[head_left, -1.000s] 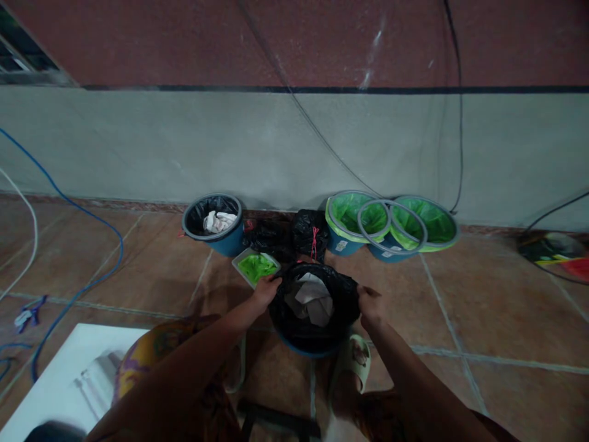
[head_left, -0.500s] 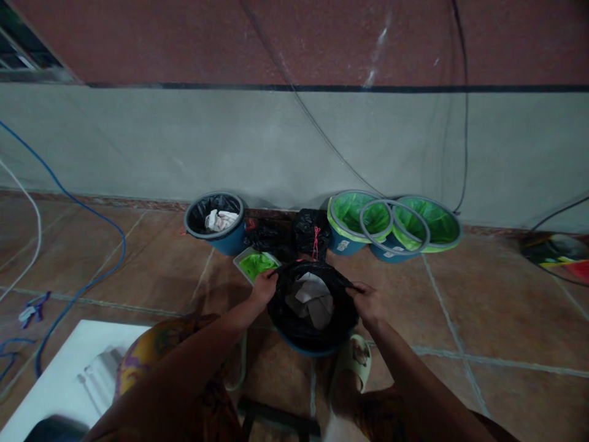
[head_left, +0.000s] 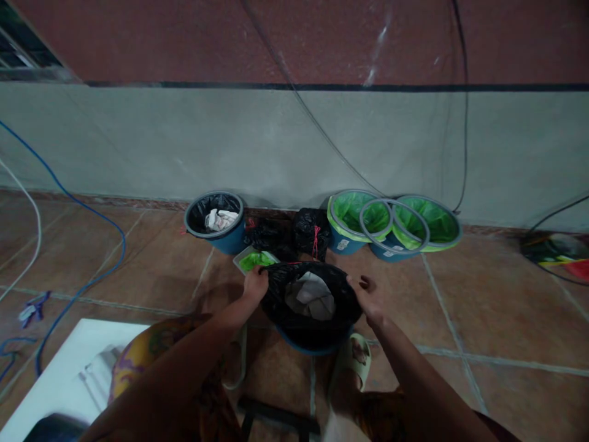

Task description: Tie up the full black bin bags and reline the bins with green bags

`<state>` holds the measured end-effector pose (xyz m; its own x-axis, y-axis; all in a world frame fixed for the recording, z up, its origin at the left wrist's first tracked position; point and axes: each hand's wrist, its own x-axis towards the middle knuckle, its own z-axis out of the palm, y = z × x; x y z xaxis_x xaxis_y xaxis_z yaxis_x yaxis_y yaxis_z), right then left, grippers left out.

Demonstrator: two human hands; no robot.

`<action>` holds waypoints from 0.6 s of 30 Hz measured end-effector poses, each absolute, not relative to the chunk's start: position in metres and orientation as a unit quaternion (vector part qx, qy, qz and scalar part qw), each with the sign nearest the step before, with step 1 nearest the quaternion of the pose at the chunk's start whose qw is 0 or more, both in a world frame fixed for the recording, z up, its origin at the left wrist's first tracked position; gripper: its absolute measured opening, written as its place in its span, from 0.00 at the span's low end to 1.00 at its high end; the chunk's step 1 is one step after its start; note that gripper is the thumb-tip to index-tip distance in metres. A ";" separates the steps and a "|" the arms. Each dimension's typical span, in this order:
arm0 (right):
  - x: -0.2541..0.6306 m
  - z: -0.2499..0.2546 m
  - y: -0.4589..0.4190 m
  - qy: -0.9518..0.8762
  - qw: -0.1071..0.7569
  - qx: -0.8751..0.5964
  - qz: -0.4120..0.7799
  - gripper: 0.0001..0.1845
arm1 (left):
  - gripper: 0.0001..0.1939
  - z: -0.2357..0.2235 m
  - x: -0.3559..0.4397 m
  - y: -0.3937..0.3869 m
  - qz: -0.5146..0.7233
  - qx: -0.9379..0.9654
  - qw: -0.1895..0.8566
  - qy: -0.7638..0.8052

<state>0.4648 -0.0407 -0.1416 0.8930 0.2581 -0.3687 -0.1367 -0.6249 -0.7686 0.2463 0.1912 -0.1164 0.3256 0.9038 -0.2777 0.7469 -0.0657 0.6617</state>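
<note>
"What had changed?"
"The black bag's (head_left: 299, 322) mouth was spread wider, baring its pale scraps (head_left: 317, 298). The left hand (head_left: 256, 283) pinched one edge; the right hand (head_left: 367, 296), half open, met the other."
"Where was it?"
"In a blue bucket (head_left: 313, 350) on the floor (head_left: 519, 307)."
"Anything unclear?"
"The right hand's grip; the bucket, mostly covered."

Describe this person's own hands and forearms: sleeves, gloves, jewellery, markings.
The left hand and right hand are both ungloved. The left forearm and right forearm are bare, with no sleeve showing along them. I see no watch, bracelet or cable on either arm. The light is too dim to tell about rings, nails or small markings.
</note>
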 end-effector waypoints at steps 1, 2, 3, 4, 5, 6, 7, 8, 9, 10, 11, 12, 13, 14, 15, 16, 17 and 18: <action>0.462 -0.140 -0.039 -0.065 0.398 -0.883 0.239 0.36 | 0.12 -0.116 0.247 0.190 0.095 0.725 0.380 0.567; 0.460 -0.138 -0.039 -0.092 0.366 -0.894 0.241 0.31 | 0.11 -0.116 0.248 0.189 0.086 0.727 0.385 0.563; 0.460 -0.137 -0.040 -0.110 0.342 -0.903 0.236 0.25 | 0.10 -0.115 0.248 0.189 0.078 0.728 0.390 0.559; 0.461 -0.136 -0.041 -0.117 0.329 -0.910 0.225 0.20 | 0.09 -0.114 0.248 0.189 0.070 0.728 0.394 0.556; 0.463 -0.135 -0.044 -0.113 0.327 -0.914 0.211 0.17 | 0.08 -0.112 0.248 0.190 0.065 0.731 0.396 0.552; 0.466 -0.134 -0.046 -0.104 0.335 -0.916 0.195 0.17 | 0.08 -0.109 0.248 0.192 0.061 0.734 0.394 0.549; 0.471 -0.132 -0.049 -0.089 0.348 -0.916 0.177 0.17 | 0.09 -0.106 0.248 0.194 0.060 0.740 0.387 0.547; 0.476 -0.130 -0.051 -0.076 0.363 -0.915 0.162 0.18 | 0.11 -0.103 0.248 0.196 0.061 0.747 0.374 0.545; 0.480 -0.128 -0.053 -0.065 0.374 -0.913 0.150 0.19 | 0.12 -0.099 0.248 0.198 0.062 0.756 0.356 0.546; 0.484 -0.124 -0.054 -0.059 0.381 -0.912 0.138 0.19 | 0.13 -0.096 0.248 0.201 0.060 0.764 0.335 0.547; 0.487 -0.120 -0.053 -0.058 0.382 -0.914 0.123 0.19 | 0.13 -0.093 0.248 0.202 0.054 0.772 0.315 0.549; 0.487 -0.115 -0.052 -0.065 0.381 -0.917 0.104 0.19 | 0.14 -0.091 0.249 0.203 0.043 0.778 0.299 0.550; 0.484 -0.109 -0.050 -0.080 0.379 -0.918 0.086 0.19 | 0.14 -0.090 0.249 0.203 0.030 0.783 0.288 0.551; 0.479 -0.103 -0.047 -0.107 0.381 -0.915 0.078 0.19 | 0.14 -0.091 0.250 0.202 0.018 0.785 0.284 0.550; 0.471 -0.097 -0.044 -0.145 0.385 -0.908 0.085 0.19 | 0.14 -0.092 0.250 0.200 0.010 0.784 0.287 0.550; 0.460 -0.092 -0.041 -0.192 0.392 -0.893 0.110 0.19 | 0.14 -0.094 0.251 0.199 0.005 0.781 0.296 0.550; 0.447 -0.088 -0.039 -0.257 0.394 -0.868 0.159 0.18 | 0.14 -0.096 0.251 0.196 0.006 0.774 0.313 0.550; 0.432 -0.085 -0.038 -0.330 0.384 -0.836 0.212 0.17 | 0.14 -0.099 0.250 0.194 0.015 0.762 0.341 0.550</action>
